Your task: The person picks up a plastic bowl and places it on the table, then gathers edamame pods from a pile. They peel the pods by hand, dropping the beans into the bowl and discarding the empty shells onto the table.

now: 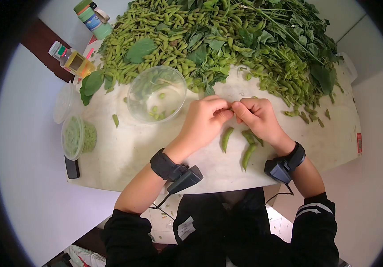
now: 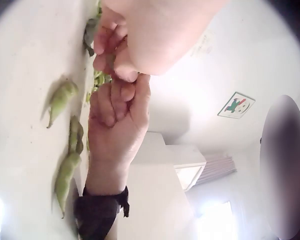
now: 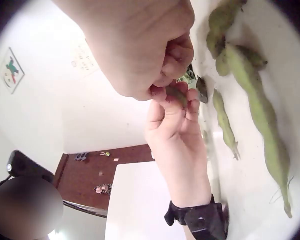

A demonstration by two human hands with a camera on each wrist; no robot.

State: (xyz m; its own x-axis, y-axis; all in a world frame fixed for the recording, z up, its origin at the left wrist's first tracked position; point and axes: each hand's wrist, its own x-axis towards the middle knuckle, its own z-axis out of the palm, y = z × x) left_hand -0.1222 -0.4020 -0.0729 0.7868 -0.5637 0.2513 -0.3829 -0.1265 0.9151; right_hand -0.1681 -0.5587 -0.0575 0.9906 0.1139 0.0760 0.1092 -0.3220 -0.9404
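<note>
Both hands meet above the table, fingertips together around a green soybean pod. My left hand pinches the pod between thumb and fingers. From the other side my right hand grips its end with thumb and curled fingers, hiding part of it. Just below the hands in the head view lie several loose pods, among them a single pod and a longer pod. Left of the hands stands a clear plastic tub with a few shelled beans at its bottom.
A large heap of pods and leafy stems covers the table's far side. At left are a second tub of shelled beans, a clear lid, a bottle of yellow liquid, a green flask and a black phone-like object.
</note>
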